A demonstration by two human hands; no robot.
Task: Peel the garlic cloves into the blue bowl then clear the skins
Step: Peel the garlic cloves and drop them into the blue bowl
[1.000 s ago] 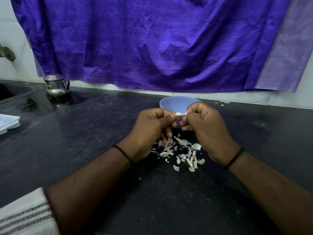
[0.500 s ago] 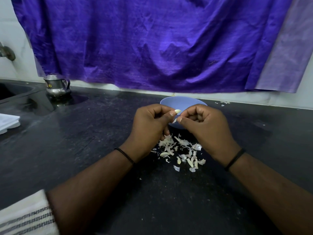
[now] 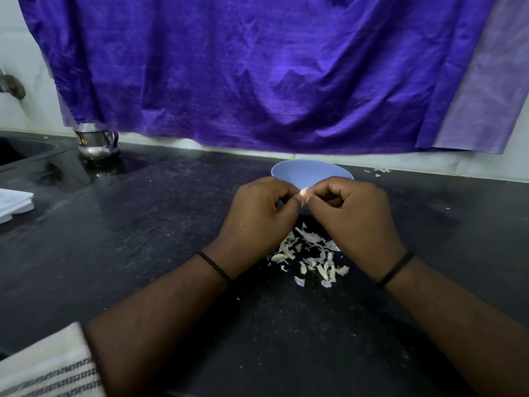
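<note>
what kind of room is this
Most likely a home kitchen: a dark stone counter with a sink at the far left, a small steel pot, and garlic skins beside a blue bowl.

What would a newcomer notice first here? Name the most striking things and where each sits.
The big purple cloth hanging across the back wall. Then both hands at centre, left hand and right hand, pinching one garlic clove before the blue bowl, with pale skins scattered on the black counter beneath.
</note>
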